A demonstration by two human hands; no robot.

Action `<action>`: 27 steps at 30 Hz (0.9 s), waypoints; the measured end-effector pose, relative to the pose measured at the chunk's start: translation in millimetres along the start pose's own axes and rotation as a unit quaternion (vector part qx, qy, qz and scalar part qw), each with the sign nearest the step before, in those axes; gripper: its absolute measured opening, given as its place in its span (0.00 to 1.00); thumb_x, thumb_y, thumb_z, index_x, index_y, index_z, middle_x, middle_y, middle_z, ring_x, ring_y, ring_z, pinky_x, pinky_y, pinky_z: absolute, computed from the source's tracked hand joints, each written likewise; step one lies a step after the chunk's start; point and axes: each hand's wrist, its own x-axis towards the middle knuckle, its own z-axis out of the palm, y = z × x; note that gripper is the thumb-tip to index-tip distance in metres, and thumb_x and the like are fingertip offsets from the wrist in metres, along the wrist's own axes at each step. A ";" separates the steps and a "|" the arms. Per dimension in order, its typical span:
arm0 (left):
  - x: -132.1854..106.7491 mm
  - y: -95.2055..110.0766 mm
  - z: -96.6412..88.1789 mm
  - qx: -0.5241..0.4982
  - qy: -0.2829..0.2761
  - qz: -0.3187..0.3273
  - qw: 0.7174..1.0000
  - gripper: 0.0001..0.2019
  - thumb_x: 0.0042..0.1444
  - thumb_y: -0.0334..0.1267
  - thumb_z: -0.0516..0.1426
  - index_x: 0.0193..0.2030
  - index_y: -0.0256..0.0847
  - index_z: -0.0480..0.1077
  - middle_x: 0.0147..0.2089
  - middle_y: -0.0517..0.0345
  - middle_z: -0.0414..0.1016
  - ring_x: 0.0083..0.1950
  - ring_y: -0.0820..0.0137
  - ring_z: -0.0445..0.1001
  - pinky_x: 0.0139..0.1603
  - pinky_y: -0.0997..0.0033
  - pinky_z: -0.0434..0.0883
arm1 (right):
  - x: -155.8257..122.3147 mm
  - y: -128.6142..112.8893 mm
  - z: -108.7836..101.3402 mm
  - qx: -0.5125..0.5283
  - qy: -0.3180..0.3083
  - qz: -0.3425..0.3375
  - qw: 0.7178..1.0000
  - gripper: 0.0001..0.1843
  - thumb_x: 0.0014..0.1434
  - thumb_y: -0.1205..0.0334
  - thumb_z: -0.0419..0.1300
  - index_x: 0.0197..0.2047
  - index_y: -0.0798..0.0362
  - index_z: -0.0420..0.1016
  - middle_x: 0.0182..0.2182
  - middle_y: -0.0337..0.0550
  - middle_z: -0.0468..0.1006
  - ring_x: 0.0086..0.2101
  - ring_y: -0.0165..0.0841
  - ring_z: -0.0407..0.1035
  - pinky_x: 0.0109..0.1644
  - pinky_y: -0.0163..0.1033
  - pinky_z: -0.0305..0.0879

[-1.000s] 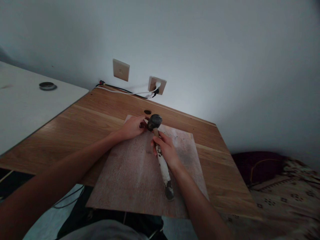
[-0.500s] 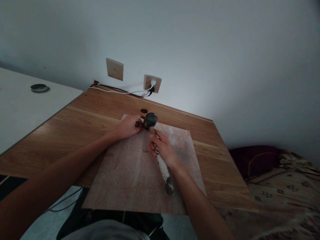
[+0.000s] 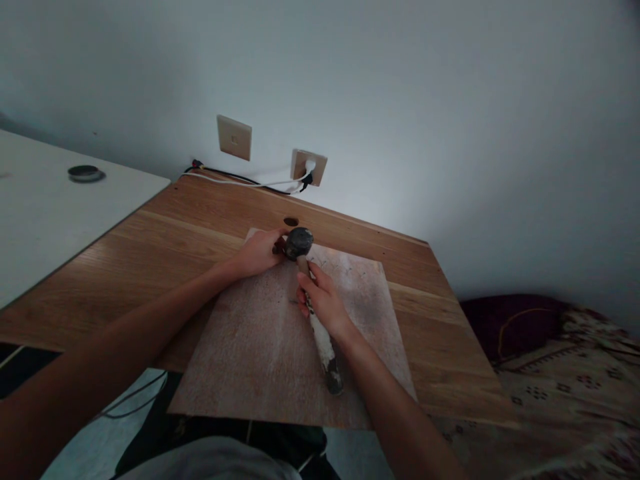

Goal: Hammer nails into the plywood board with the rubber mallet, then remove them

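My right hand (image 3: 324, 300) is wrapped round the upper handle of a mallet (image 3: 320, 347) with a dark, rounded head and a worn, white-painted handle. The mallet's head is over the far part of a thin wooden board (image 3: 250, 360), close to the fingers of my left hand (image 3: 263, 252). Those left fingers are curled together at the board's far edge; the mallet's head partly covers them, so what they hold cannot be made out. A small, thin nail-like piece (image 3: 294, 301) lies on the board by my right fingers. Several small marks or nails (image 3: 350, 270) show at the board's far right.
The board lies on a wooden desk (image 3: 440, 360) with a round cable hole (image 3: 291, 221). Cables (image 3: 240, 179) run along the wall to a socket (image 3: 309, 167). A white tabletop (image 3: 45, 220) with a round dark lid-like object (image 3: 84, 173) adjoins at left. Patterned bedding (image 3: 565, 380) is at right.
The mallet's head has shifted slightly left, nearer my left fingers, and its handle has tilted a little. My left hand stays at about the same place on the board.
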 end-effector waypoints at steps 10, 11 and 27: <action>-0.3 -1.0 -0.7 0.000 -0.001 0.010 1.000 0.19 0.55 0.26 0.61 0.55 0.36 0.74 0.45 0.52 0.84 0.42 0.65 0.81 0.45 0.69 0.75 | -2.5 -6.6 0.4 0.036 -0.024 0.002 0.999 0.21 0.59 0.39 0.65 0.43 0.46 0.67 0.18 0.25 0.65 0.13 0.28 0.61 0.15 0.35 0.56; -0.1 -1.4 -0.4 -0.001 -0.002 0.009 1.000 0.19 0.55 0.27 0.62 0.55 0.37 0.74 0.45 0.52 0.84 0.41 0.65 0.82 0.44 0.69 0.75 | -3.3 -8.7 0.3 0.042 -0.025 -0.001 0.999 0.22 0.59 0.39 0.65 0.44 0.46 0.67 0.18 0.25 0.65 0.12 0.28 0.61 0.15 0.35 0.57; -1.1 -1.5 -4.6 0.032 -0.013 0.008 0.999 0.16 0.52 0.28 0.60 0.49 0.37 0.73 0.41 0.55 0.80 0.39 0.66 0.78 0.41 0.70 0.71 | 0.1 -1.9 -1.6 0.013 -0.018 0.018 1.000 0.20 0.59 0.42 0.64 0.42 0.46 0.64 0.18 0.24 0.65 0.12 0.25 0.56 0.12 0.32 0.54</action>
